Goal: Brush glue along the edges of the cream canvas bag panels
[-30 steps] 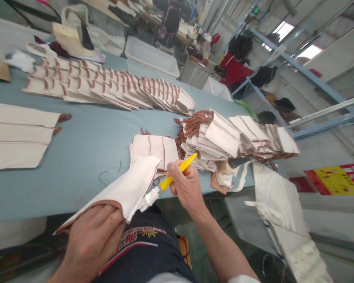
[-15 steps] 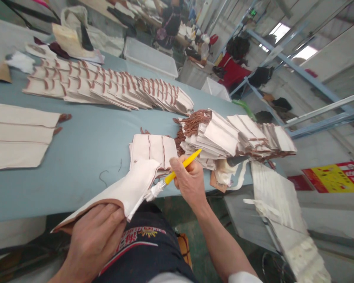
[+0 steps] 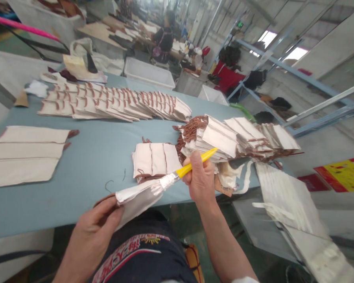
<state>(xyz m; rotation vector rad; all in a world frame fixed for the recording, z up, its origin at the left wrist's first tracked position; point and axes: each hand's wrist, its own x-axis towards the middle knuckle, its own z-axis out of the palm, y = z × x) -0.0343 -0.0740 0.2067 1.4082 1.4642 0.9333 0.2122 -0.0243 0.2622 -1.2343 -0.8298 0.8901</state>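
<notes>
My left hand (image 3: 90, 236) is closed on a cream fabric piece with a brown edge (image 3: 135, 196), held over the front edge of the blue-grey table (image 3: 91, 157). My right hand (image 3: 199, 177) grips a yellow-handled brush (image 3: 191, 166); its white bristles touch the upper end of the held piece. Just behind lies a small stack of cream pieces with brown seams (image 3: 155, 159). To its right sits a tall heap of folded pieces (image 3: 233, 137).
A long row of overlapped pieces (image 3: 115, 104) crosses the far side of the table. Flat cream panels (image 3: 26, 153) lie at the left. White bins (image 3: 149, 72) and a seated person (image 3: 165, 39) are beyond; glue-stained boards (image 3: 286, 200) hang at the right.
The held piece has turned from face-up to edge-on. The brush has risen and shifted right along it. The camera has tilted up, showing more of the far room.
</notes>
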